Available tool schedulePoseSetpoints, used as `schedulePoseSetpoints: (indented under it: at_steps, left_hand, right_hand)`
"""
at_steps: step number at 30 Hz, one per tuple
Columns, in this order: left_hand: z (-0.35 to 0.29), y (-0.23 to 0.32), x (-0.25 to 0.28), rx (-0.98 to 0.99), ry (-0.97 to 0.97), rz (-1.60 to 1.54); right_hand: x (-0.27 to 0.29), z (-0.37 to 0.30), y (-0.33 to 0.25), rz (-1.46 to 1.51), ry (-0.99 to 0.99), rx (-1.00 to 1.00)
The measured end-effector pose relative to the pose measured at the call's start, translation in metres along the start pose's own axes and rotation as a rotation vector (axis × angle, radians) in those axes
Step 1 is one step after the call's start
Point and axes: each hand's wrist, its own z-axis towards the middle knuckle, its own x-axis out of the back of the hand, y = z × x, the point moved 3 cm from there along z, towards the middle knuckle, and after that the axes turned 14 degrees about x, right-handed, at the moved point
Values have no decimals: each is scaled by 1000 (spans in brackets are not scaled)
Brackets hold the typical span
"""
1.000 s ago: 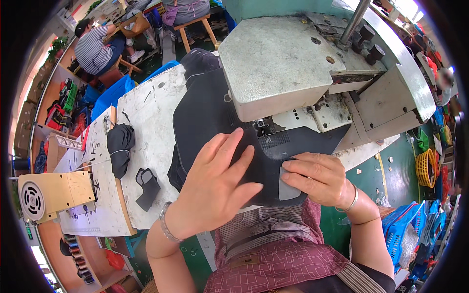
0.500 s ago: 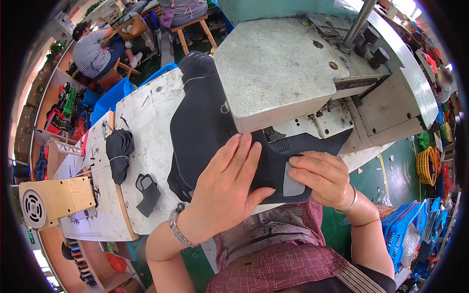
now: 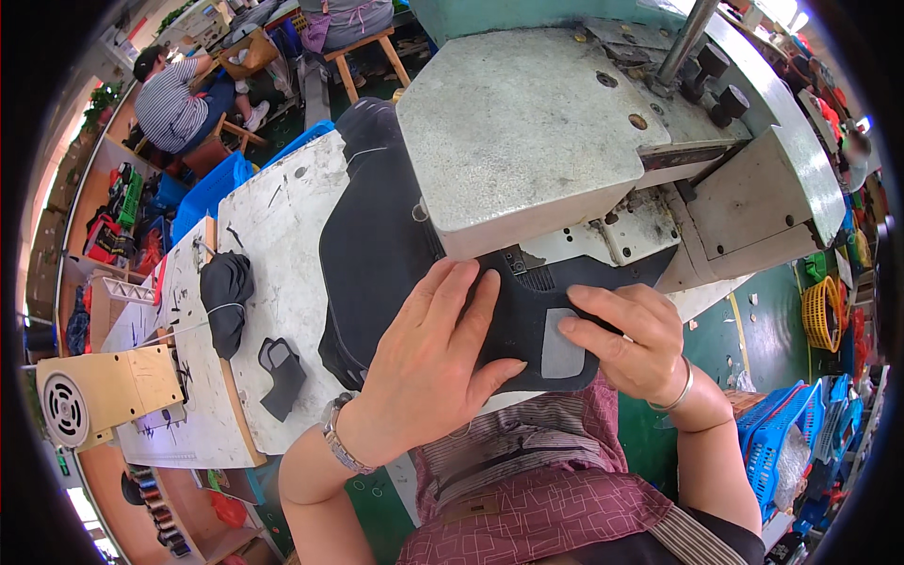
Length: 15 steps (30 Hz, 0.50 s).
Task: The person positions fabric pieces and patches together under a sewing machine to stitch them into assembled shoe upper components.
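Pressing dark fabric piece [image 3: 395, 254] flat at frame centre under sewing machine [image 3: 565, 122]: our left hand [image 3: 428, 363] spread wide on it, our right hand [image 3: 626, 339] fingers pinning grey patch [image 3: 562, 347]. Patch placed; we see no stitching yet, sewing seems left.

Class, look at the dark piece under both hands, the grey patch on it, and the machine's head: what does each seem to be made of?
Dark piece: probably matt black fabric; it drapes limply off the table.
Grey patch: apparently thin, smooth synthetic sheet, flat with a clean-cut edge.
Machine head: likely painted cast metal, its off-white coat worn and speckled.
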Motion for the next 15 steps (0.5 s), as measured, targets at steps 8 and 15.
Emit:
schedulePoseSetpoints:
  at_steps: [8,15]
  left_hand:
    - [2,2,2,-62,60,47]
    - [4,-3,3,-32,65,3]
  right_hand:
    - [-3,0,11,179,70,7]
    - [-3,4,12,179,18,-29]
